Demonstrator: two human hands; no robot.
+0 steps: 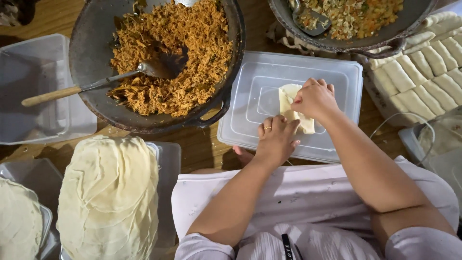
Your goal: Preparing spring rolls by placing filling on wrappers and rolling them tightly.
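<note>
A pale, thin wrapper (290, 97) lies folded into a roll on an upturned clear plastic lid (250, 96). My right hand (315, 98) presses down on the roll's upper part, fingers curled over it. My left hand (276, 139), a ring on one finger, presses the roll's lower end against the lid. Both hands hold the same roll. What is inside the wrapper is hidden.
A dark wok (86, 53) of shredded orange-brown filling with a wooden-handled spoon (86, 86) sits at upper left. Another wok (332, 41) of chopped vegetables is upper right. Finished rolls (423, 72) fill a tray at right. Stacked round wrappers (108, 197) lie lower left, beside clear containers (33, 91).
</note>
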